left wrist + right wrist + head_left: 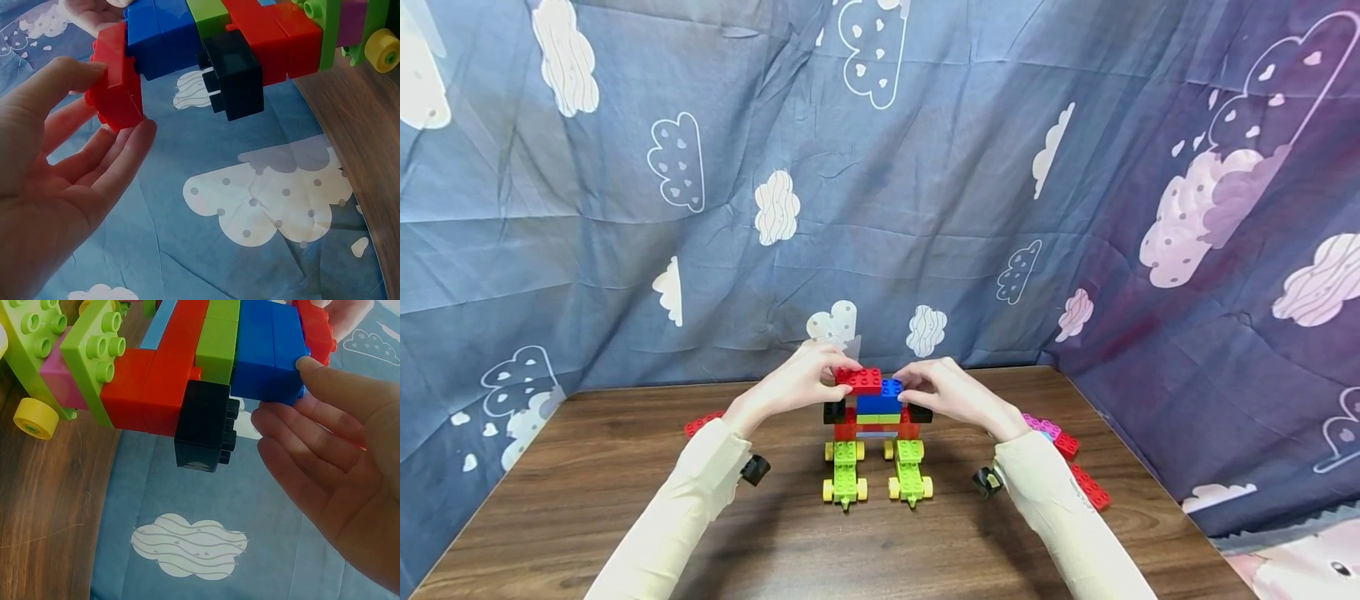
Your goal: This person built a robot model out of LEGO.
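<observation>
A built figure of toy bricks stands mid-table. My left hand (793, 382) pinches the red brick (868, 383) at its top between thumb and fingers; it juts out past the left side of the blue bricks (265, 350). At the upper right of those blue bricks, my right hand (953, 393) has its thumb on one face and fingertips at the other side. Below come lime bricks (217, 353), red bricks (147, 390) and a black brick (234, 75) on each side. Two lime wheeled bases (846, 477) with yellow wheels (36, 419) carry the figure.
A loose red brick (698, 423) lies on the wooden table (820, 558) at left, partly behind the left forearm. Pink bricks (1039, 425) and another red brick (1091, 488) lie at right by the right forearm. A cloud-patterned curtain (880, 250) hangs behind.
</observation>
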`<action>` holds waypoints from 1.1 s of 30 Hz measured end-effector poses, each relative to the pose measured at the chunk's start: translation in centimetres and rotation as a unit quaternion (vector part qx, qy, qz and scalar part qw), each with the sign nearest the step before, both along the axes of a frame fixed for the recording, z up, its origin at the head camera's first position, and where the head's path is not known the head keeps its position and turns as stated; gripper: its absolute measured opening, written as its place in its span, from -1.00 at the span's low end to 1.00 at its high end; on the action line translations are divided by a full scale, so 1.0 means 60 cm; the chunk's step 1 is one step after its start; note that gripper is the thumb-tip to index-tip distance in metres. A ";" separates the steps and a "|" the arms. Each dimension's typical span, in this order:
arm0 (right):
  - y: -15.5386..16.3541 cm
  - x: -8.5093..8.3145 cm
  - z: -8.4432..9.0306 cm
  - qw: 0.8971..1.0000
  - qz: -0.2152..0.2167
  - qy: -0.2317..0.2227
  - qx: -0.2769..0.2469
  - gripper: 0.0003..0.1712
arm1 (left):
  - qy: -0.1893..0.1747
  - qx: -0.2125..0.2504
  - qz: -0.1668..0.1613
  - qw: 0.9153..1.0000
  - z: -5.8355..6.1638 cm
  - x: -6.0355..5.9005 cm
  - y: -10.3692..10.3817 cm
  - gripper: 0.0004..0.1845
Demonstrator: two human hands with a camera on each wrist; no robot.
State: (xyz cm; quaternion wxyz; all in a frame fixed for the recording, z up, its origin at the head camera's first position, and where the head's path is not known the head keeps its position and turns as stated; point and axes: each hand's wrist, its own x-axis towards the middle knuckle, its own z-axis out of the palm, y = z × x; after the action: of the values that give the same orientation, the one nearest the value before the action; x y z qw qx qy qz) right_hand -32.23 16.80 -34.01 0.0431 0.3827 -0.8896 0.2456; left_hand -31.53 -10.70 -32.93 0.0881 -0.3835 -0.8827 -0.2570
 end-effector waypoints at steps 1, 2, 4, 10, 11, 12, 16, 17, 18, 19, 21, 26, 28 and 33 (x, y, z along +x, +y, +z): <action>0.000 0.000 -0.001 1.000 0.000 0.000 0.000 -0.67 | -0.004 0.002 0.000 1.000 -0.001 0.000 0.001 -0.66; 0.000 0.000 -0.001 1.000 0.000 0.000 0.001 -0.67 | -0.006 0.003 0.000 1.000 -0.001 0.000 0.001 -0.66; 0.001 0.000 -0.002 1.000 0.002 -0.001 0.001 -0.66 | -0.007 0.002 -0.001 1.000 -0.003 0.000 0.002 -0.66; 0.002 0.001 -0.004 1.000 0.000 0.000 0.002 -0.66 | -0.012 0.004 -0.001 1.000 -0.005 -0.002 0.001 -0.66; 0.003 0.001 -0.004 1.000 -0.001 0.000 0.002 -0.66 | -0.015 0.005 -0.002 1.000 -0.005 -0.002 0.000 -0.66; 0.003 0.001 -0.004 1.000 -0.001 0.000 0.002 -0.66 | -0.017 0.006 -0.003 1.000 -0.005 -0.002 0.000 -0.66; 0.003 0.001 -0.004 1.000 -0.002 0.002 0.005 -0.66 | -0.026 0.010 -0.009 1.000 -0.004 -0.002 -0.001 -0.65; 0.003 0.001 -0.003 1.000 -0.002 0.003 0.005 -0.66 | -0.026 0.010 -0.010 1.000 -0.004 -0.002 -0.001 -0.65; 0.003 0.001 -0.003 1.000 -0.003 0.003 0.005 -0.66 | -0.026 0.011 -0.011 1.000 -0.004 -0.002 0.000 -0.65; 0.003 0.001 -0.002 1.000 -0.002 0.002 0.004 -0.66 | -0.025 0.010 -0.011 1.000 -0.004 -0.002 0.000 -0.65; 0.003 0.001 -0.001 1.000 -0.002 -0.001 0.003 -0.66 | -0.023 0.009 -0.012 1.000 -0.005 -0.001 0.000 -0.65; 0.003 0.001 0.000 1.000 -0.004 -0.003 0.004 -0.66 | -0.016 0.006 -0.018 1.000 -0.003 -0.001 0.000 -0.64; 0.003 0.001 0.000 1.000 -0.003 -0.001 0.004 -0.66 | -0.019 0.007 -0.021 1.000 -0.001 -0.002 -0.001 -0.64; 0.002 0.002 0.000 1.000 -0.001 0.002 0.003 -0.67 | -0.023 0.005 -0.016 1.000 -0.001 -0.004 -0.001 -0.64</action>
State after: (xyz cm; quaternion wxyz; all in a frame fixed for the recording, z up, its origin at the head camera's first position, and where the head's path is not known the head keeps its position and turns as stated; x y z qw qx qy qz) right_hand -32.12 16.95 -34.03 0.0435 0.3823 -0.8907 0.2419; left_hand -31.79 -10.73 -32.96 0.0656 -0.3913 -0.8770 -0.2711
